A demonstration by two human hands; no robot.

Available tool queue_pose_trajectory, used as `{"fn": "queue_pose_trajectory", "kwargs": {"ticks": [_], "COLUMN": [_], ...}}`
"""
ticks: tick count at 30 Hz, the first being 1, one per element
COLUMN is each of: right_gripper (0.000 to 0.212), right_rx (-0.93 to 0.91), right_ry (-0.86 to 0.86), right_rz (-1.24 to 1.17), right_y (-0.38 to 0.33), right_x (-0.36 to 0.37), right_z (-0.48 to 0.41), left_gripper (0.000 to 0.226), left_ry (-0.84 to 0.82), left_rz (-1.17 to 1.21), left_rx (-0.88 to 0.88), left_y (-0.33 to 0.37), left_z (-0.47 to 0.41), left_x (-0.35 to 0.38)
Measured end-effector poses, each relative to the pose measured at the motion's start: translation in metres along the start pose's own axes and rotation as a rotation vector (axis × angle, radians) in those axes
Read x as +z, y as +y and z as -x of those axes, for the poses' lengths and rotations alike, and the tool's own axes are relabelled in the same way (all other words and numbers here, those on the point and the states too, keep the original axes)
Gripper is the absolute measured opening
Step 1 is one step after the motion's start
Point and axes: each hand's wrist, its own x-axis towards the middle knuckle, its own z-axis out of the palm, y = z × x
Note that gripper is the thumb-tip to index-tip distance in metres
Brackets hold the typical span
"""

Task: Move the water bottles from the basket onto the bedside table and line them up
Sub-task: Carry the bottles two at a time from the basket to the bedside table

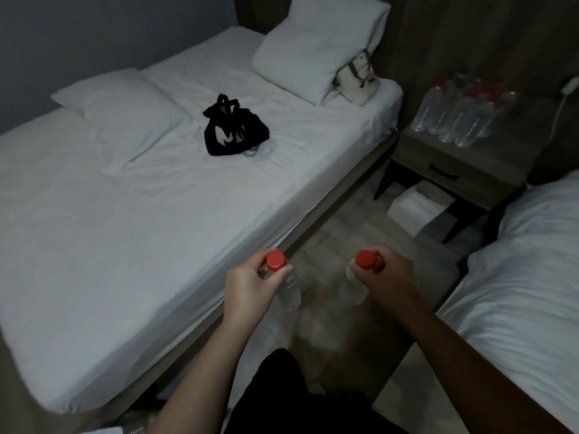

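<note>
- The fingers of the left hand curl in and pinch the neck of a clear plastic water bottle with a red screw cap, which hangs upright below the grip.
- The right hand wraps its fingers tightly around the neck of a second clear red-capped bottle, also hanging upright.
- Both bottles are in the air above the floor, in the aisle between the white-sheeted bed and a second bed at the right edge; the basket itself cannot be made out.
- The grey wooden bedside table with one drawer stands well ahead, already carrying a cluster of clear red-capped bottles in rough rows.
- The step in hand looks like the carry to the table. To do it well, the person would keep both bottles vertical, hold the neck grips firm, and set each base down just beside the end of the existing row without knocking its neighbours.
- A black bag lies on the bed, out of the path.
</note>
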Motion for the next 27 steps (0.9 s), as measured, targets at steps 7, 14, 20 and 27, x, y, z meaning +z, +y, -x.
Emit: {"fn": "queue_pose_trajectory", "kwargs": {"ticks": [7, 14, 20, 27], "right_gripper": [0.021, 0.022, 0.022, 0.023], "right_rx": [0.076, 0.164, 0.253, 0.351], "right_ry": [0.204, 0.389, 0.557, 0.674], "right_rz": [0.016, 0.081, 0.103, 0.018], "right_y": [0.017, 0.042, 0.039, 0.039], "right_x": [-0.047, -0.077, -0.104, -0.127], "right_z": [-0.056, -0.143, -0.222, -0.286], "left_gripper": [0.035, 0.042, 0.034, 0.051], "left_ry": [-0.209, -0.403, -0.56, -0.686], "left_rz": [-0.023, -0.032, -0.11, -0.093], "left_rx": [0.152, 0.268, 0.426, 0.49], "left_y": [0.046, 0.079, 0.115, 0.145], "left_z": [-0.085, -0.192, -0.292, -0.371], "left_x": [0.067, 0.135, 0.176, 0.22]}}
